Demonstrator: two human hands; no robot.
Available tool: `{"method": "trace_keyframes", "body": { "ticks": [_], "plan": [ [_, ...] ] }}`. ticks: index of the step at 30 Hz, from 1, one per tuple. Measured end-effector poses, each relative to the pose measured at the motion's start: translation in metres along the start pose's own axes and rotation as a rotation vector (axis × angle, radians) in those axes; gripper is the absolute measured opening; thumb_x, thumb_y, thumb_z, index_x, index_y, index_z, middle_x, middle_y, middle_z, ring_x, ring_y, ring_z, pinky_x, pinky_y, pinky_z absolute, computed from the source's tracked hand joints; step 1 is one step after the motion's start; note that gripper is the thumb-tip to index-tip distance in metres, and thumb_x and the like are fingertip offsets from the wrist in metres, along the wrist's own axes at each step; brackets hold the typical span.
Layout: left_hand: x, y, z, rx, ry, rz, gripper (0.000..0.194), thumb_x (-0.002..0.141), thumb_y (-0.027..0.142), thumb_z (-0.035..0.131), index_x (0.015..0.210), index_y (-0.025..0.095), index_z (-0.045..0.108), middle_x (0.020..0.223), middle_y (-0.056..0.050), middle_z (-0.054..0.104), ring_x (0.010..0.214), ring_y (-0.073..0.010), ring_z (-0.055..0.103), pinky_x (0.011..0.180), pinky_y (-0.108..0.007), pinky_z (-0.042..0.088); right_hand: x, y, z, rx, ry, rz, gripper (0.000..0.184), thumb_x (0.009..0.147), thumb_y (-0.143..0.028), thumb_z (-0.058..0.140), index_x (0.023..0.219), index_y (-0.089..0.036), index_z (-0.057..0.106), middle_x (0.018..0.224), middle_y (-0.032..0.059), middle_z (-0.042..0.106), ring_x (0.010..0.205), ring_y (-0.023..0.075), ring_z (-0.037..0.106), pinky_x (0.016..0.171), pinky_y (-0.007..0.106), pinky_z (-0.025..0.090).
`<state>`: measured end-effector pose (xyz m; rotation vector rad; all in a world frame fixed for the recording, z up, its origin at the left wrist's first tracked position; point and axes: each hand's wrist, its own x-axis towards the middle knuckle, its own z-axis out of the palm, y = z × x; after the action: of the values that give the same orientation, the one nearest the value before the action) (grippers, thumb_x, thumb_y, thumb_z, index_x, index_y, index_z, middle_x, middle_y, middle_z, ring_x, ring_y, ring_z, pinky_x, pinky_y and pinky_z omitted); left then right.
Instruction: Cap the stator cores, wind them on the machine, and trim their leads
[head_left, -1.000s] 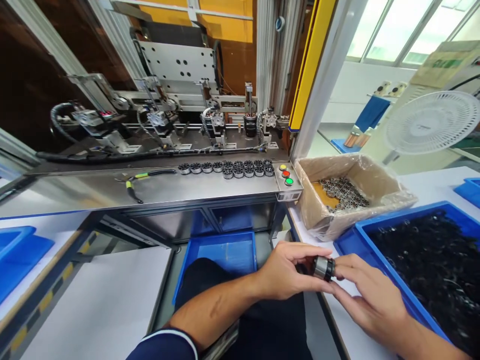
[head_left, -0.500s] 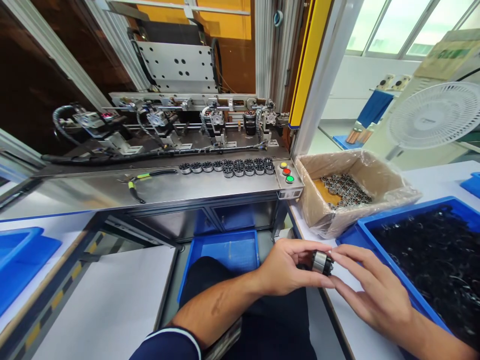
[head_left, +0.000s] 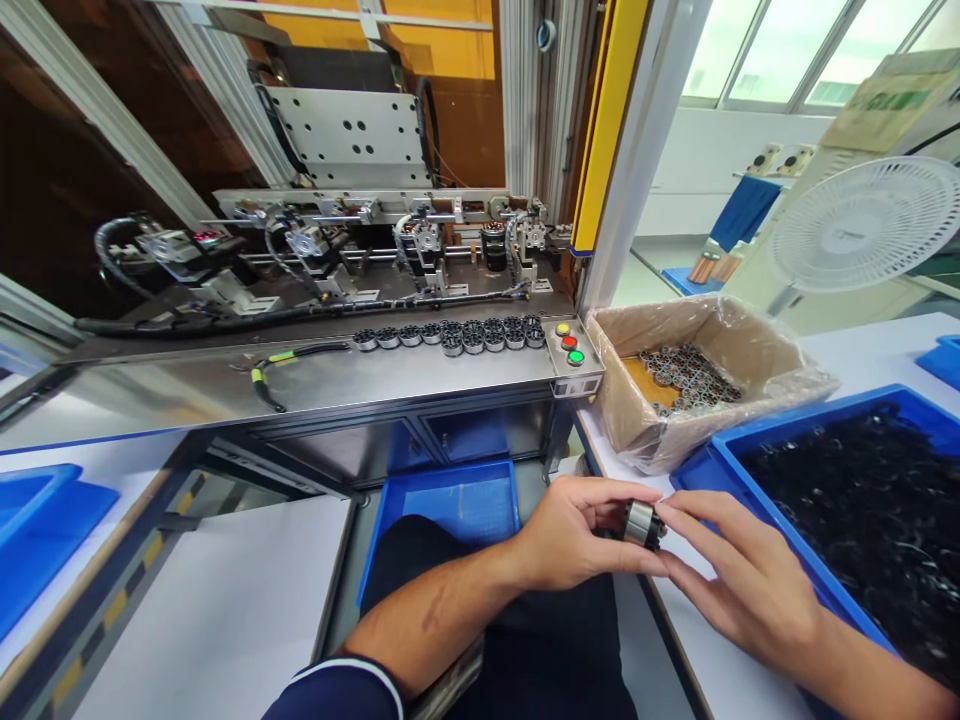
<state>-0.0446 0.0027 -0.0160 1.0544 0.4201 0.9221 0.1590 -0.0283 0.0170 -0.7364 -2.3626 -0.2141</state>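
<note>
Above the edge of the white desk (head_left: 697, 640), both hands brought close, nearly fingertip to fingertip. Left hand (head_left: 574, 537): forearm reaching across from the lower left, back of hand upward, clamped on a short metal cylinder with black ends (head_left: 640, 524), fingers over the far side, thumb along the near side. Right hand (head_left: 754, 575): coming in from the lower right, index finger and thumb spread around the cylinder's right end; whether gripping or only touching, cannot tell. Cylinder lying roughly sideways, between left fingers and thumb, just left of the right hand's fingertips. Near the right hand, a blue bin (head_left: 765, 423) of black pieces; beyond, a plastic-lined carton (head_left: 645, 435) holding metal rings. Farther off, on a metal ledge (head_left: 405, 382): rows of similar ring parts (head_left: 472, 338), button panel (head_left: 564, 365) at right, pliers (head_left: 282, 356) at left.
</note>
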Motion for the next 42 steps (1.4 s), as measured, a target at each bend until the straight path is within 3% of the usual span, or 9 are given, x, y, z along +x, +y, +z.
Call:
{"method": "trace_keyframes", "body": {
  "ticks": [4,10,18,26,30,33,37,40,42],
  "plan": [
    [0.0,0.0,0.001,-0.025,-0.01,-0.006,0.06,0.056,0.014,0.09,0.113,0.012,0.073,0.097,-0.008,0.078,0.087,-0.0178,0.074,0.09,-0.032,0.059,0.0,0.001,0.0,-0.005,-0.005,-0.023,0.05,0.085,-0.002,0.066,0.133,-0.008,0.053,0.109,0.0154,0.062,0.103,0.0222,0.061,0.081,0.034,0.056],
    [-0.001,0.001,0.0,-0.074,-0.02,-0.058,0.061,0.054,0.011,0.091,0.113,0.015,0.074,0.094,-0.005,0.078,0.085,-0.0146,0.073,0.09,-0.029,0.057,-0.002,0.003,-0.002,-0.069,-0.017,-0.064,0.039,0.087,-0.006,0.066,0.125,-0.004,0.057,0.107,0.0166,0.063,0.102,0.0233,0.06,0.081,0.036,0.055],
    [0.001,0.003,0.0,-0.049,-0.019,-0.155,0.076,0.041,0.018,0.097,0.113,0.014,0.074,0.096,-0.007,0.078,0.088,-0.0207,0.072,0.089,-0.035,0.057,0.0,0.002,-0.004,-0.14,-0.027,-0.147,0.037,0.087,-0.007,0.066,0.122,-0.003,0.058,0.104,0.016,0.065,0.103,0.0248,0.062,0.084,0.037,0.055],
    [-0.002,-0.003,0.004,-0.077,-0.081,-0.096,0.063,0.066,0.026,0.088,0.125,0.016,0.068,0.105,-0.008,0.075,0.097,-0.0192,0.07,0.092,-0.032,0.055,-0.005,0.001,0.0,-0.097,-0.013,-0.065,0.043,0.084,-0.007,0.069,0.126,-0.006,0.057,0.106,0.0143,0.062,0.107,0.0238,0.06,0.089,0.037,0.054],
    [-0.005,-0.002,0.005,0.049,-0.143,-0.012,0.061,0.087,0.037,0.069,0.142,0.018,0.052,0.132,-0.015,0.065,0.117,-0.0247,0.065,0.103,-0.039,0.049,0.002,0.009,-0.002,0.02,0.004,0.099,0.045,0.088,-0.019,0.069,0.131,-0.014,0.055,0.114,0.0137,0.059,0.106,0.021,0.06,0.088,0.033,0.055],
    [-0.007,0.0,0.005,0.212,-0.184,0.015,0.055,0.095,0.039,0.057,0.144,0.016,0.047,0.142,-0.019,0.057,0.128,-0.0285,0.058,0.109,-0.043,0.045,0.008,0.017,-0.006,0.09,0.041,0.236,0.045,0.091,-0.034,0.068,0.13,-0.017,0.055,0.116,0.0135,0.058,0.105,0.0203,0.06,0.089,0.033,0.055],
    [0.002,-0.001,0.004,0.379,-0.177,0.092,0.049,0.098,0.034,0.051,0.142,0.013,0.048,0.142,-0.019,0.057,0.133,-0.0262,0.054,0.114,-0.042,0.042,0.011,0.028,-0.015,0.079,-0.001,0.237,0.037,0.092,-0.032,0.066,0.125,-0.017,0.058,0.11,0.0111,0.063,0.101,0.0188,0.063,0.086,0.031,0.056],
    [0.021,-0.023,0.004,0.585,-0.18,0.156,0.049,0.098,0.031,0.048,0.144,0.014,0.044,0.144,-0.018,0.056,0.133,-0.0242,0.055,0.115,-0.041,0.042,0.01,0.039,-0.028,0.063,-0.055,0.252,0.034,0.092,-0.029,0.067,0.123,-0.018,0.06,0.116,0.0116,0.064,0.106,0.0199,0.064,0.091,0.034,0.056],
    [0.035,-0.051,0.005,0.857,-0.21,0.183,0.052,0.098,0.027,0.046,0.147,0.012,0.039,0.151,-0.02,0.048,0.141,-0.0261,0.047,0.118,-0.044,0.038,0.008,0.046,-0.036,0.005,0.002,0.294,0.033,0.09,-0.024,0.069,0.122,-0.018,0.062,0.118,0.0113,0.065,0.108,0.0208,0.064,0.095,0.037,0.055]
  ]
}}
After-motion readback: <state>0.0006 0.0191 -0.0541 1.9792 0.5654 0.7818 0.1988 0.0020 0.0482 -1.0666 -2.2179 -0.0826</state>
